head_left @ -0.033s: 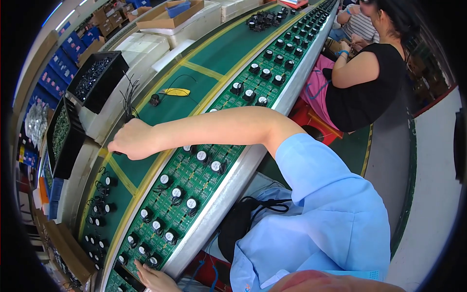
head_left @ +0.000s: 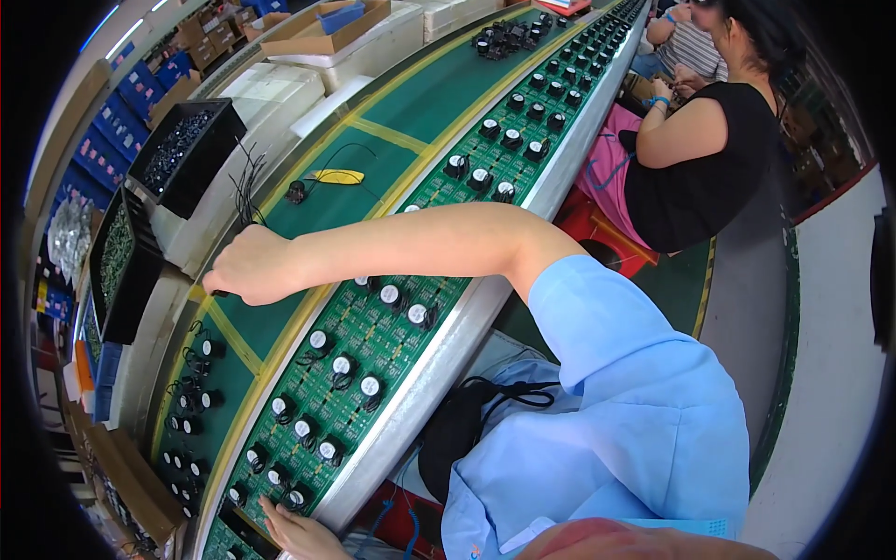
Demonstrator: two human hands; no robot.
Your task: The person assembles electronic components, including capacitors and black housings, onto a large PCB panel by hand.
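Green circuit boards [head_left: 397, 353] run along the silver rail's edge [head_left: 411, 399]
Our left hand [head_left: 303, 535] rests fingers outstretched by their near end; our right hand [head_left: 252, 266] curls above the green worktop [head_left: 261, 327], clamped on what we cannot tell, bare room just beside

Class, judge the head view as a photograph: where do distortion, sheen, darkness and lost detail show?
Head view: the long silver metal rail bends and carries a pale sheen; head view: black swallows the corners; head view: nearby white-topped round black components read clearly, but those at the far end are too tiny to make out.
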